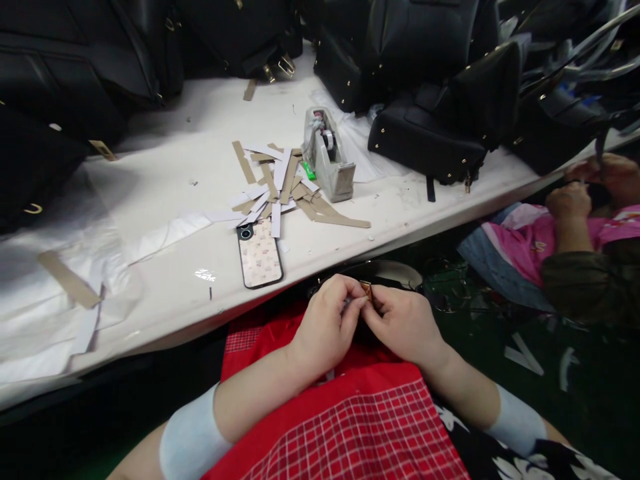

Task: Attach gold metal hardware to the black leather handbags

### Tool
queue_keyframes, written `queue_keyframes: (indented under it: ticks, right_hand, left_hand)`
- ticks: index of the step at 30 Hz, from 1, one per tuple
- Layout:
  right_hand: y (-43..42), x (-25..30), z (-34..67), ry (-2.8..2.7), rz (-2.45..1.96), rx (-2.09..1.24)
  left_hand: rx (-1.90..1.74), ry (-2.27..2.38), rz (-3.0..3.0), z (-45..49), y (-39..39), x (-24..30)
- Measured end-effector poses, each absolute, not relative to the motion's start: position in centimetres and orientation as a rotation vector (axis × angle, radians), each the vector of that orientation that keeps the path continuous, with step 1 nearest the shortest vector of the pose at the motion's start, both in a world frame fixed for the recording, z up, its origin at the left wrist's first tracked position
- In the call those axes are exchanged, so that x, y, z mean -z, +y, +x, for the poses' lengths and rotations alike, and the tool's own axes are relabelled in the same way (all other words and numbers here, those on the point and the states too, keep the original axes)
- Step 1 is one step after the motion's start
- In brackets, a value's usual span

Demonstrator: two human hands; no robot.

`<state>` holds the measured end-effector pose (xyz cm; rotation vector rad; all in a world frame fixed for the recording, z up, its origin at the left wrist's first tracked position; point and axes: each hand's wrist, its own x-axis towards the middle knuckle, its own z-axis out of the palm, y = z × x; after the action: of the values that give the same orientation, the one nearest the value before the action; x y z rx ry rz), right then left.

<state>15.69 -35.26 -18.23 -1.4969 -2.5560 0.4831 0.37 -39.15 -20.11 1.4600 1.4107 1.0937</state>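
Over my lap, in front of the table edge, my left hand (327, 323) and my right hand (406, 327) meet at the fingertips. Both are closed in a pinch on a small gold-coloured metal piece (367, 290), mostly covered by the fingers. Its exact kind cannot be made out. Dark material, perhaps part of a black bag, lies just behind the hands, largely hidden. A red apron (320, 413) with a checked pocket covers my lap. Nearest on the table is a phone (261, 257) in a patterned case.
Cardboard and paper strips (290, 177) lie piled beside a grey tape dispenser (336, 167) on the white table (165, 273). Black bags (425, 133) with gold hardware line the back. At right, a co-worker's hands (570, 200) are near pink cloth (525, 237). Strips litter the floor.
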Motion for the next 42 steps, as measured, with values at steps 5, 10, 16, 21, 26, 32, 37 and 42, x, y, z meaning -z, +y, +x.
queue_keyframes:
  ticks: [5,10,16,21,26,32,37,42]
  right_hand:
    - [-35.3,18.2,15.6,-2.599,-1.6,-0.374]
    - [-35.3,18.6,16.1,-2.552,-1.651,-0.503]
    - [-35.3,18.6,16.1,-2.605,-1.711,-0.326]
    - [-35.3,18.6,15.7,-2.631,-1.816,-0.037]
    - [-35.2,18.7,15.7,-2.666,-1.808,-0.059]
    - [-35.4,19.1,15.6,-2.687,-1.769,-0.063]
    - [-35.4,18.8,15.6,-2.703,-1.717,-0.137]
    - [-34.3,18.8,17.0,-2.384,-1.474,-1.038]
  left_hand:
    - [-1.122,1.467,1.343,1.3,-38.9,20.2]
    - [-1.026,1.401,1.359,1.4,-38.5,20.3]
    - [-1.014,1.448,1.325,1.7,-37.7,20.4]
    - [-1.02,1.447,1.18,2.5,-37.5,21.0]
    - [-1.076,1.473,1.176,2.7,-37.7,21.3]
    - [-1.087,1.447,1.313,2.2,-37.4,21.3]
    - [-1.073,1.515,1.621,1.9,-37.2,21.8]
    - [-1.017,1.436,1.996,1.7,-37.3,22.5]
